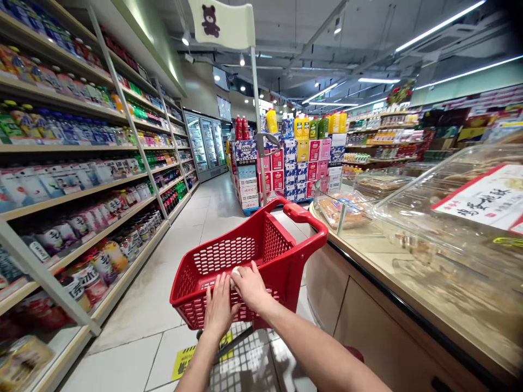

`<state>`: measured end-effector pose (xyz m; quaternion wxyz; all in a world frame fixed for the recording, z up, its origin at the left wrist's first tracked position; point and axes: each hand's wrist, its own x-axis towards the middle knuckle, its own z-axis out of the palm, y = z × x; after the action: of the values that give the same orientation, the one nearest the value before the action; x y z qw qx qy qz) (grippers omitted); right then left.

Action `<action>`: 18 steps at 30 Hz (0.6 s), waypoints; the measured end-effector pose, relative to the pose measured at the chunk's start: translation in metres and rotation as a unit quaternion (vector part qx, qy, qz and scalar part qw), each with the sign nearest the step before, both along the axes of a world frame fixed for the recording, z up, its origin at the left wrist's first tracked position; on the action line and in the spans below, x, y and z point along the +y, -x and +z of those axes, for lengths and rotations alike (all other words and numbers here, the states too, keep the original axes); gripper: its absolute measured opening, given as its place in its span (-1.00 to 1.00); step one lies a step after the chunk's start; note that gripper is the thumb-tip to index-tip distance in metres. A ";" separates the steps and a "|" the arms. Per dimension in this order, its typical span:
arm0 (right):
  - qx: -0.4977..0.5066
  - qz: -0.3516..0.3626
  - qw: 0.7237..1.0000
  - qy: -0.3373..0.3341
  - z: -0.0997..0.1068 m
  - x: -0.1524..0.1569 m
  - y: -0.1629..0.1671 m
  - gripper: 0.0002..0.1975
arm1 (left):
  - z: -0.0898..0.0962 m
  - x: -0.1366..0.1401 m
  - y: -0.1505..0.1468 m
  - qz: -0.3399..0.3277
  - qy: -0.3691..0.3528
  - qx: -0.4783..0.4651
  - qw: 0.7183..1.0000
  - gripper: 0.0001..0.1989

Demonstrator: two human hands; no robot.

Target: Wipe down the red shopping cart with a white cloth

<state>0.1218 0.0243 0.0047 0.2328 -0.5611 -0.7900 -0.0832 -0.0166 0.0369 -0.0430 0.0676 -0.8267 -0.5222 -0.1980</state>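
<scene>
A red plastic shopping cart (229, 256) with perforated walls stands before me, its handle (306, 215) on the right. My left hand (219, 307) lies against the cart's near side, fingers stretched out and fingertips at the rim. Just right of it, my right hand (250, 284) reaches over the same rim with curled fingers. A small white wad (235, 276), perhaps a tissue, shows at those fingers; most of it is hidden. A pole rises behind the cart to a cream flag (224, 24) with a brown bear.
Drink shelves (77, 141) line the left side. A curved counter (343, 294) with clear covers and packaged baked food stands close on the right. Stacked cartons (286, 169) topped with bottles stand ahead, and glass-door coolers (206, 141) are farther back. A yellow floor sticker (183, 362) lies below.
</scene>
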 end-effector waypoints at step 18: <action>-0.023 -0.018 0.989 -0.148 0.014 -0.022 -0.111 -0.78 | 0.054 -0.003 0.015 0.057 0.065 0.004 0.996 -0.62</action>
<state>0.2331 0.0023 0.0185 0.2935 -0.5325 -0.7638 -0.2166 -0.0317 0.0338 0.0106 0.0275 -0.7992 -0.5797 -0.1561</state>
